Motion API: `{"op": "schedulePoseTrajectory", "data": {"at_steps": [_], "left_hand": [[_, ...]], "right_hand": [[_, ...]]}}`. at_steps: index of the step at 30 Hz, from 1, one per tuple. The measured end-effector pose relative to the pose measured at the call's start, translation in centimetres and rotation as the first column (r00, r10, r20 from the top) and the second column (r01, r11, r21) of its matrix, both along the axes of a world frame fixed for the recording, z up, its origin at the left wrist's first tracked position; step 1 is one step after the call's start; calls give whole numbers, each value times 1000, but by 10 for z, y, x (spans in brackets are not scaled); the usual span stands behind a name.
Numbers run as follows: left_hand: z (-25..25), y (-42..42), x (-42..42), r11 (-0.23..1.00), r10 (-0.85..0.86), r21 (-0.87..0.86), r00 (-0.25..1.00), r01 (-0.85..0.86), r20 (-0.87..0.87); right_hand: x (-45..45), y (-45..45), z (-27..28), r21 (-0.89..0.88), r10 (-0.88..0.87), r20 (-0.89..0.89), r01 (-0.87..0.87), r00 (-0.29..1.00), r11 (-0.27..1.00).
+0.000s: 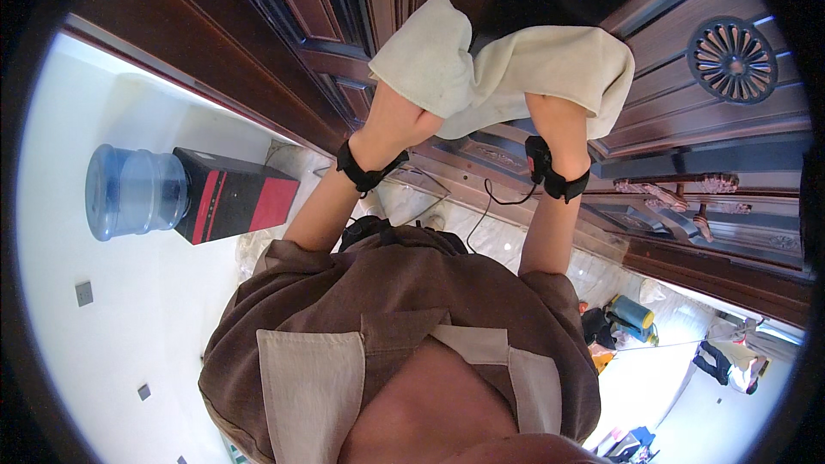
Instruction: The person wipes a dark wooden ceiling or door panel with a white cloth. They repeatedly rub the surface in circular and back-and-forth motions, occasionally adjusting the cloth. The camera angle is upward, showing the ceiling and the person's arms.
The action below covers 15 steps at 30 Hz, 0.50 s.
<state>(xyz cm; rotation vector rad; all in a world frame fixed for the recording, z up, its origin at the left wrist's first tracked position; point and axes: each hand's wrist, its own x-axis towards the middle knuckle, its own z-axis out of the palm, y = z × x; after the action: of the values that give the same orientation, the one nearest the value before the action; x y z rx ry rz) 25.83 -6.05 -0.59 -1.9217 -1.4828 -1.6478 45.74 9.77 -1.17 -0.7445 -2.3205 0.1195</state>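
A cream cloth [515,67] hangs over both of my hands in front of a dark, carved wooden door [683,103]. My left hand [403,113] is raised, its fingers hidden under the left part of the cloth. Under the right part is my right hand [559,119], its fingers hidden too. The cloth sags in folds between the two hands. Both wrists wear black straps, and a thin black cable runs down from the module at my right wrist. Whether the cloth touches the door I cannot tell.
A round slatted ornament [733,60] and ornate handles [683,196] are on the door. On the left stands a black and red water dispenser [242,196] with a blue bottle [135,192]. At the lower right are a blue and yellow container [633,317] and, farther off, another person [731,364].
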Motion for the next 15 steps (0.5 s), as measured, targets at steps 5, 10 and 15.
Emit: {"op": "schedulePoseTrajectory", "data": {"at_steps": [5,10,15], "left_hand": [[-4,-2,1,999,24,-37,999,-23,31],[-3,-1,0,999,21,-26,1000,-21,18],[-2,3,-4,999,11,-53,999,-10,34]], "right_hand": [[0,-1,2,-24,2,4,-2,1000,1000],[-1,1,-2,-69,52,-47,-55,998,996],[-8,8,-8,46,33,-28,-32,999,998]]}}
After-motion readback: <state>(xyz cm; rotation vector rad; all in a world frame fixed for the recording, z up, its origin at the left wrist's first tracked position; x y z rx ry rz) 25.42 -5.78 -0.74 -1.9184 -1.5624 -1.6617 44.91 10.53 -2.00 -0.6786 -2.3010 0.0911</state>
